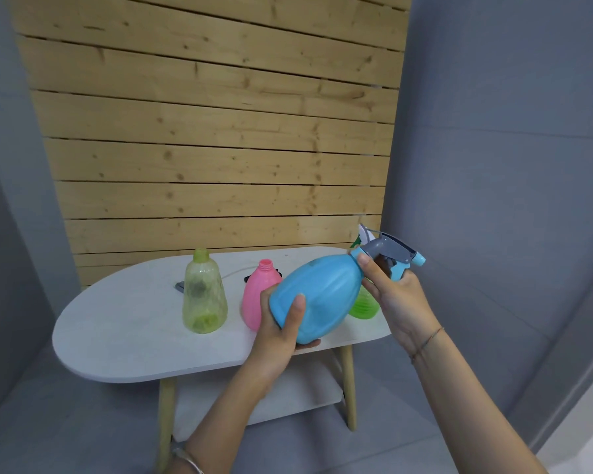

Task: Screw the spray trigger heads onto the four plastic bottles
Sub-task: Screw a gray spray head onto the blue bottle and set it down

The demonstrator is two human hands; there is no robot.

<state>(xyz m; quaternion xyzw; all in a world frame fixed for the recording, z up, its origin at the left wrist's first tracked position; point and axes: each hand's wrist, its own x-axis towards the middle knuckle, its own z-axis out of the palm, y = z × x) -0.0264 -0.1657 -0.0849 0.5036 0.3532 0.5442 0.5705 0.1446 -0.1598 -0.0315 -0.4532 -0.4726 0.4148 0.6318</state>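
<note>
I hold a blue bottle (317, 295) tilted to the right above the white table (127, 330). My left hand (281, 323) grips its base. My right hand (396, 295) grips the grey-and-blue trigger head (392, 253) sitting on its neck. A yellow-green translucent bottle (204, 295) and a pink bottle (259, 295) stand upright on the table with open necks. A green bottle (365, 306) stands behind the blue one, mostly hidden, with a white-and-green trigger head (363, 236) showing above.
A grey trigger head part (180, 286) and a dark one (247, 278) lie behind the bottles, with a thin white tube (237, 270) between them. A wooden slat wall (216, 131) backs the table. A lower shelf (261, 401) sits under the tabletop.
</note>
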